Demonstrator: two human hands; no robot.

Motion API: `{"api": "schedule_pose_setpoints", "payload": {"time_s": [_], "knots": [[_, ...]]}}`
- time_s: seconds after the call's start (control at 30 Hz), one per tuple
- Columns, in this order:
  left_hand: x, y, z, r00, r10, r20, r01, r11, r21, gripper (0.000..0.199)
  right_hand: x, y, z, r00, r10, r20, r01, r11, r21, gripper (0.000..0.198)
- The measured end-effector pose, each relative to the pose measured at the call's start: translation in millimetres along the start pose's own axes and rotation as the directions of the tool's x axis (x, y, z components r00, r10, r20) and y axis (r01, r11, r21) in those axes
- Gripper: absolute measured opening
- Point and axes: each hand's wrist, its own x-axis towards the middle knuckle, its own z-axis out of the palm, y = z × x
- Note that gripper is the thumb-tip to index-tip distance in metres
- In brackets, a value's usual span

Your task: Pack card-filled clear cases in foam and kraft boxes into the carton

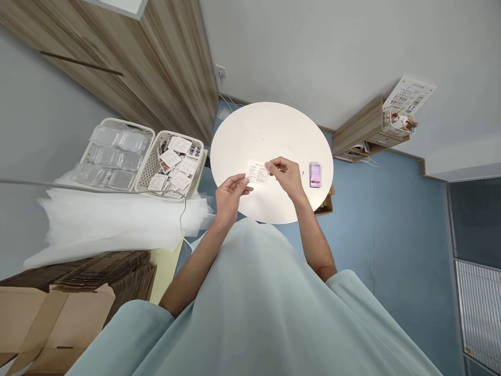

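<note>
A small white printed card (pixel 257 173) is held over the round white table (pixel 270 122). My left hand (pixel 230 194) pinches its left edge between thumb and fingers. At the card's upper right corner, my right hand (pixel 286 175) grips it with thumb and forefinger. Lines of print face up, too small to read. A phone (pixel 315 175) with a lit, partly blurred screen lies on the table to the right of my right hand.
On the left stand a white basket of printed cards (pixel 170 163) and another of clear plastic boxes (pixel 117 154). White plastic sheets (pixel 117 219) and brown cardboard (pixel 70 318) lie nearer me. A wooden cabinet (pixel 364 128) stands against the wall at right.
</note>
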Motion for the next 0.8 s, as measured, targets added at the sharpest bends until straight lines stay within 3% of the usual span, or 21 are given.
{"api": "schedule_pose_setpoints", "payload": {"time_s": [0.3,0.4,0.47,0.57,0.67,0.8], "knots": [[-4.4,4.7,-5.1,0.991,-0.105,0.082,0.113,0.988,-0.107,0.050,0.3,-1.9,-4.5,0.997,-0.045,0.059,0.045,0.999,0.004,0.052],[-6.5,10.1,-7.1,0.974,-0.153,0.170,0.181,0.969,-0.169,0.048,-0.9,-2.2,-6.5,0.994,-0.066,0.091,0.061,0.996,0.058,0.052],[-9.3,16.4,-6.6,0.937,-0.205,0.283,0.273,0.936,-0.224,0.048,-2.4,-2.8,-7.8,0.989,-0.080,0.121,0.068,0.993,0.101,0.053],[-15.4,24.8,-2.7,0.846,-0.274,0.457,0.417,0.875,-0.248,0.057,-5.3,-4.2,-8.6,0.984,-0.086,0.156,0.066,0.989,0.130,0.056],[-20.8,26.5,1.8,0.791,-0.305,0.531,0.475,0.852,-0.220,0.063,-7.8,-4.8,-8.1,0.982,-0.083,0.172,0.061,0.990,0.129,0.059],[-22.3,21.3,3.5,0.825,-0.281,0.490,0.423,0.883,-0.205,0.068,-8.5,-1.8,-5.0,0.982,-0.059,0.177,0.041,0.993,0.108,0.058]]}}
